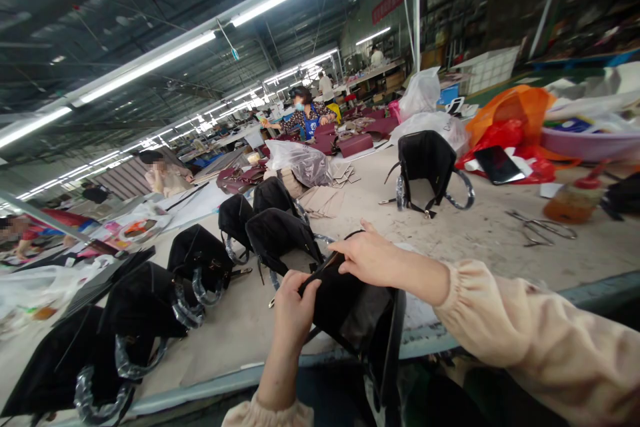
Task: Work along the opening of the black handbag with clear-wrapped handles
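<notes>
While both hands grip the black handbag (pixel 350 313), left hand (pixel 293 310) and right hand (pixel 373 257) fingers should pinch its rim evenly, opening beneath them.

A black handbag (pixel 350 310), mouth open, tilted over the table edge.

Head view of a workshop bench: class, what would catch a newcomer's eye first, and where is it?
First, the two hands at bottom centre: the left hand and right hand grip the rim of an open black bag at the table edge. Next, a row of black bags with wrapped handles runs off to the lower left. Then the orange plastic bag at upper right, and scissors lying right of centre.
</notes>
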`<state>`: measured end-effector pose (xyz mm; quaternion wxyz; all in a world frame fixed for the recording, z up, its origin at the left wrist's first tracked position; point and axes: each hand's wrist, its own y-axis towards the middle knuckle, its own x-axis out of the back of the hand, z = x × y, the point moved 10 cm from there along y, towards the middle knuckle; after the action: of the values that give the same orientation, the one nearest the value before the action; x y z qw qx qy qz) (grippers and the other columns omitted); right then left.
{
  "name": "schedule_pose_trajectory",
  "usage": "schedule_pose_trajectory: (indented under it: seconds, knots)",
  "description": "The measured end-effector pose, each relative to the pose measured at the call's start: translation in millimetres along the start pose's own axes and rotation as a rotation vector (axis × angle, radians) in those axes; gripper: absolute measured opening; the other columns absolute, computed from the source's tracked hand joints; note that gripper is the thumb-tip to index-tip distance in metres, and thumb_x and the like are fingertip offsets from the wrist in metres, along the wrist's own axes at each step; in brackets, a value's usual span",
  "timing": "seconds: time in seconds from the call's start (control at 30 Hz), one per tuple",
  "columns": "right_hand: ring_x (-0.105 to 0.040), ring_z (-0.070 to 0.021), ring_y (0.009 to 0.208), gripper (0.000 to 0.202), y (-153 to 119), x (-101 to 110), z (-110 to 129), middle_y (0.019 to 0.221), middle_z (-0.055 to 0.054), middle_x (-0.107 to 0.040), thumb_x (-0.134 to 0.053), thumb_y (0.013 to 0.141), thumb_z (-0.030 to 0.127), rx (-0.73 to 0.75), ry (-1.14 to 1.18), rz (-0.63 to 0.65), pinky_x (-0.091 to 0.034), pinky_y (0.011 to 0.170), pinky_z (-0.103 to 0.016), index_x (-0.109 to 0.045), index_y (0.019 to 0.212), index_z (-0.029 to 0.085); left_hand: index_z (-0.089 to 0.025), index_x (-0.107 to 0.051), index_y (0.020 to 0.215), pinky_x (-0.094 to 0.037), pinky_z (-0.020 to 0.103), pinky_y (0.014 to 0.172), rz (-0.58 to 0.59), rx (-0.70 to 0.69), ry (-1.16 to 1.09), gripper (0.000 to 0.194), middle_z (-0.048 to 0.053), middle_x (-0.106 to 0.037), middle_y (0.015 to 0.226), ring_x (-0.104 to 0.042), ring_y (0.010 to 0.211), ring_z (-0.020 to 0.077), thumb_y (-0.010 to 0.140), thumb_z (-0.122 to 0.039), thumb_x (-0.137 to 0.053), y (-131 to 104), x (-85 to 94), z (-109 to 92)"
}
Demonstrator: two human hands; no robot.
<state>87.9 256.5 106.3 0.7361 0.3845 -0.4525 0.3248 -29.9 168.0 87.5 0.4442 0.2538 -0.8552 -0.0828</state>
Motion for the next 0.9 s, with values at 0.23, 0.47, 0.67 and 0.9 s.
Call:
schedule_pose_trajectory:
  seconds: [0.23, 0.47, 0.67, 0.9]
  knots:
    - [-0.064, -0.0229, 0.088, 0.027, 2.4, 1.8, -4.1, 0.09, -0.004, -0.071, -0.061, 0.08, 0.025, -0.018, -0.014, -0.015, -0.022, 0.102, -0.049, -0.065, 0.107, 0.024, -0.019, -0.064, 0.066, -0.043, 0.024, 0.065, 0.026, -0.031, -0.031, 0.015, 0.0, -0.059, 0.07, -0.057, 0.07, 0.0143, 0.078, -0.025, -0.057, 1.1, -1.8, -6.5]
    - [-0.063, -0.0216, 0.088, 0.016, 5.7, 2.1, -4.2, 0.089, -0.003, -0.071, -0.059, 0.081, 0.026, -0.005, -0.035, -0.026, -0.02, 0.103, -0.048, -0.068, 0.094, 0.024, -0.018, -0.064, 0.067, -0.042, 0.024, 0.067, 0.059, -0.014, -0.016, 0.017, 0.0, -0.058, 0.071, -0.056, 0.072, 0.0144, 0.079, -0.027, -0.056, -0.3, -5.9, -4.6]
    - [-0.062, -0.0204, 0.086, 0.013, 6.6, 1.6, -5.5, 0.085, -0.002, -0.07, -0.057, 0.083, 0.028, -0.019, -0.036, -0.019, -0.018, 0.103, -0.049, -0.068, 0.087, 0.024, -0.018, -0.063, 0.068, -0.041, 0.024, 0.067, 0.078, -0.002, -0.005, 0.017, 0.0, -0.058, 0.072, -0.056, 0.073, 0.0143, 0.08, -0.027, -0.055, -1.1, -7.3, -5.4]
    - [-0.062, -0.0196, 0.082, 0.014, 7.7, 1.4, -5.4, 0.081, -0.002, -0.07, -0.055, 0.083, 0.029, -0.038, -0.034, -0.001, -0.017, 0.103, -0.05, -0.069, 0.083, 0.024, -0.018, -0.062, 0.066, -0.041, 0.024, 0.067, 0.081, -0.004, 0.013, 0.02, 0.0, -0.057, 0.071, -0.056, 0.072, 0.0144, 0.08, -0.029, -0.054, -0.8, -6.8, -6.1]
